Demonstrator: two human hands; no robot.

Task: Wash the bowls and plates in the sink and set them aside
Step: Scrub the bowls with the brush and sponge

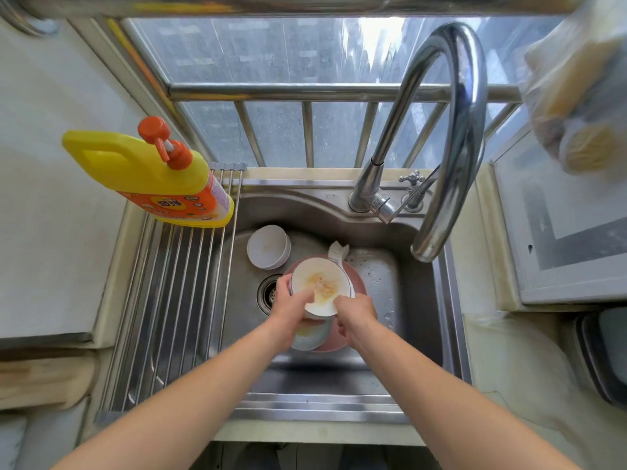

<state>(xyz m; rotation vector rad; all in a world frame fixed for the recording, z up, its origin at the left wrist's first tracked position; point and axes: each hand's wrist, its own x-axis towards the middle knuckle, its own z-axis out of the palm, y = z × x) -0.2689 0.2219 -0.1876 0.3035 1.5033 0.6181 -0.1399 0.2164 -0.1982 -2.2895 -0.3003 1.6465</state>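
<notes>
Down in the sink point(390, 232), a white bowl point(319, 286) smeared with orange residue was held tilted above a pink plate point(358, 283), the left hand point(291, 307) gripping its near-left rim with thumb inside and the right hand point(356, 312) pinching its near-right rim. Another white bowl point(268, 246) lay at the far left of the basin, past the drain point(269, 292). Further out, a yellow detergent bottle point(149, 171) stood on the roll-up rack point(176, 300) at left, and the faucet point(441, 137) arched over the right side.
</notes>
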